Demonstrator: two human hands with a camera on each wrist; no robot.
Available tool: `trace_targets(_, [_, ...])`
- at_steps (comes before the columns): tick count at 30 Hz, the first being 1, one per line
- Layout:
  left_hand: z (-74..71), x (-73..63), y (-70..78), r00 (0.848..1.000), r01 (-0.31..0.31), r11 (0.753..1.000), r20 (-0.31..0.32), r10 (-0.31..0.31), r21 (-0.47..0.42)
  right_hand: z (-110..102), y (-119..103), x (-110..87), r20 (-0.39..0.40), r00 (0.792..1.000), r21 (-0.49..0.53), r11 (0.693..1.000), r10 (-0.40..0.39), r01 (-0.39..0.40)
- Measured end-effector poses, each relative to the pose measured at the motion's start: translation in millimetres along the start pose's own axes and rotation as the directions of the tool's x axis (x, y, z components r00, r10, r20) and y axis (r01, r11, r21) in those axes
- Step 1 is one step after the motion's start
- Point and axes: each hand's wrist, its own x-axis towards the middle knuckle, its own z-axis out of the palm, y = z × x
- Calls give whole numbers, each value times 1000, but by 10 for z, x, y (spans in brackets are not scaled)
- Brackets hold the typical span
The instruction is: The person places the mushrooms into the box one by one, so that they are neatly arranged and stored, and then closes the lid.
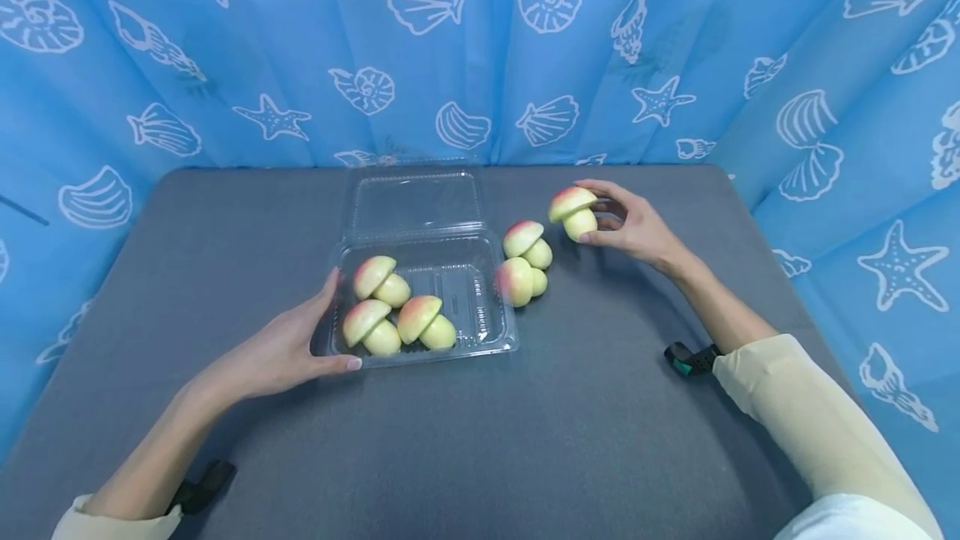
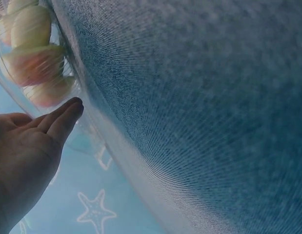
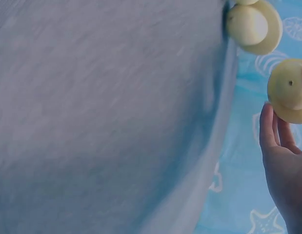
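Note:
My right hand [image 1: 630,223] grips a toy mushroom [image 1: 573,213] with a red-and-yellow cap and pale stem, held at the far right of the container. In the right wrist view its round underside faces the camera, with fingertips against the edge. My left hand [image 1: 288,348] spans the near left corner of a clear plastic clamshell container [image 1: 480,346], thumb at the front rim and fingers along the left side. Those fingers look straight in the left wrist view. Inside the container's left half lie several things of the same sort: toy mushrooms [image 1: 381,282], [image 1: 372,327], [image 1: 426,322].
Two more toy mushrooms, one farther back [image 1: 528,243] and one nearer [image 1: 521,282], lie against the container's right side. Its transparent lid [image 1: 416,198] is folded back toward the curtain [image 1: 465,57]. A grey cloth [image 1: 525,440] covers the table.

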Motion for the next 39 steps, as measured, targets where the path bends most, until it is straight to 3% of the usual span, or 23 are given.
trace_targets(12, [-13, 3, 33, 1000, 1, 1000, 2, -1, -5, 96, -142, 87, 42, 997, 48, 997, -66, 64])
trace_targets(21, [9, 17, 23, 1000, -9, 1000, -4, 9, 1, 219, -224, 148, 64, 995, 94, 993, -76, 70])
trace_targets(39, [8, 6, 15, 1000, 0, 1000, 3, 0, -8, 523, -396, 223, 173, 975, 54, 990, -140, 132])
